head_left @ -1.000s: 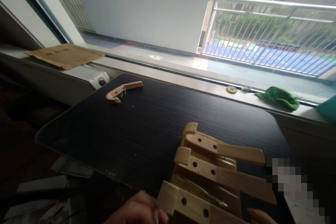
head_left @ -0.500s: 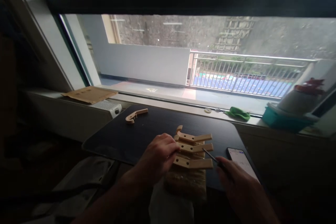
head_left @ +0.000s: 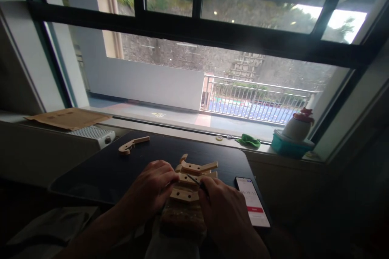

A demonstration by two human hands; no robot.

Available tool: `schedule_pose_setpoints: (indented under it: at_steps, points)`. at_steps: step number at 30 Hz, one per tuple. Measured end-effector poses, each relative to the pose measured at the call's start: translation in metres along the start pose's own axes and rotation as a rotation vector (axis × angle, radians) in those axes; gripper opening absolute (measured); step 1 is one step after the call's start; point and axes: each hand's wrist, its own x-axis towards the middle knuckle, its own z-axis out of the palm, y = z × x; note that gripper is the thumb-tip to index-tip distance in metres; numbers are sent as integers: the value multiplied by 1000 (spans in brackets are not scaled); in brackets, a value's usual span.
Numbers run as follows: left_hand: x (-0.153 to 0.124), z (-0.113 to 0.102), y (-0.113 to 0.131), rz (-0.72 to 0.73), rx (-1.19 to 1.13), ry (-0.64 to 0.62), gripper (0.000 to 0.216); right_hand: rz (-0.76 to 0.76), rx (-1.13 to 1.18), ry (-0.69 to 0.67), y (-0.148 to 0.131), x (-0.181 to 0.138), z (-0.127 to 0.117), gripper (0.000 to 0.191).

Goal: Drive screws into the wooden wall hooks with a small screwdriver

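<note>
Three pale wooden hooks with drilled holes lie in a row: a far hook (head_left: 205, 167), a middle hook (head_left: 183, 177) and a near hook (head_left: 184, 196). Beneath them is a brownish block (head_left: 182, 220) that looks wrapped in clear plastic. My left hand (head_left: 153, 186) is closed at the left end of the middle hook, its fingertips partly hidden. A screwdriver (head_left: 193, 179) with a thin metal shaft is gripped in my right hand (head_left: 223, 206), its tip by the middle hook's holes. My right hand covers part of the near hook.
Another wooden hook (head_left: 141, 141) with thin pins sticking out lies at the dark table's (head_left: 100, 166) far left. A phone (head_left: 253, 200) lies right of my right hand. On the sill are a green cloth (head_left: 249, 141), a teal box (head_left: 288, 145) and a brown envelope (head_left: 69, 118).
My right hand has brought the screwdriver left and closer to my left hand, its tip now nearer the middle hook's holes. The view has tilted up and turned right.
</note>
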Motion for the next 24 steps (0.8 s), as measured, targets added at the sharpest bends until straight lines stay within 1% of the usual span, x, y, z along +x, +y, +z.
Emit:
schedule_pose_setpoints:
  at_steps: [4, 6, 11, 15, 19, 24]
  points:
    - [3, 6, -6, -7, -19, 22, 15, 2, -17, -16, 0, 7, 3, 19]
    - [7, 9, -9, -30, -43, 3, 15, 2, -26, -22, 1, 11, 5, 20]
    - [19, 16, -13, -45, -63, -152, 17, -3, -34, -4, 12, 17, 13, 21]
    - [24, 19, -16, 28, -59, -246, 18, 14, -26, -9, 22, 18, 17, 22]
    - [24, 22, -15, 49, -15, -304, 16, 2, -8, -35, 28, 16, 22, 23]
    - [22, 27, -15, 78, 15, -325, 15, -7, -5, -37, 30, 17, 29, 23]
